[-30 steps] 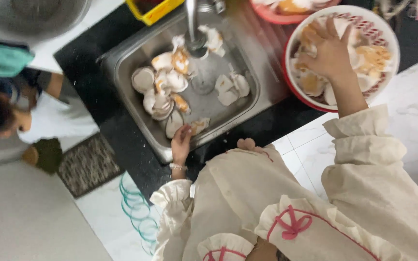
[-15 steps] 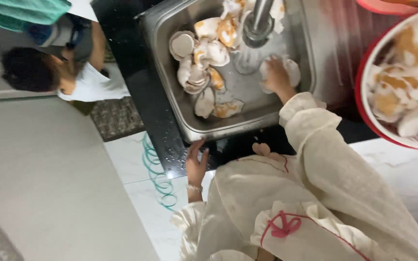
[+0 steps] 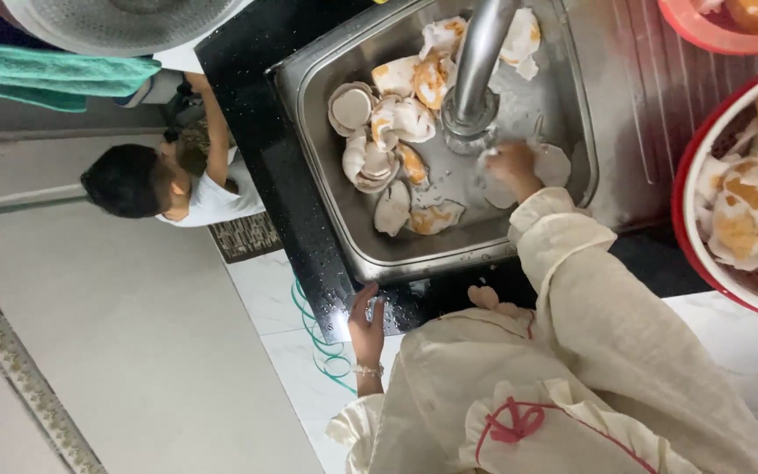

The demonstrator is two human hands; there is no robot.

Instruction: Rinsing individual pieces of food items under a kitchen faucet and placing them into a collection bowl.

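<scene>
Right hand [image 3: 512, 163] is down in the steel sink [image 3: 572, 105], just under the chrome tap [image 3: 477, 66], fingers closed round a thin pale round plate [image 3: 550, 165]. More plates [image 3: 388, 132] — white w/ orange smears — pile up on the tap's far side. Left hand [image 3: 366, 320] rests open, fingers flat, on the wet black table [image 3: 309, 254] at the sink's front rim. Red tub [image 3: 704, 237] of curled, stained plates sits beyond the sink's ribbed drainer.

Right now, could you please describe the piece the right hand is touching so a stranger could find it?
Look in the steel sink, just right of the tap. The right hand rests on a pale flat piece, lying apart from the orange-stained heap.
</scene>
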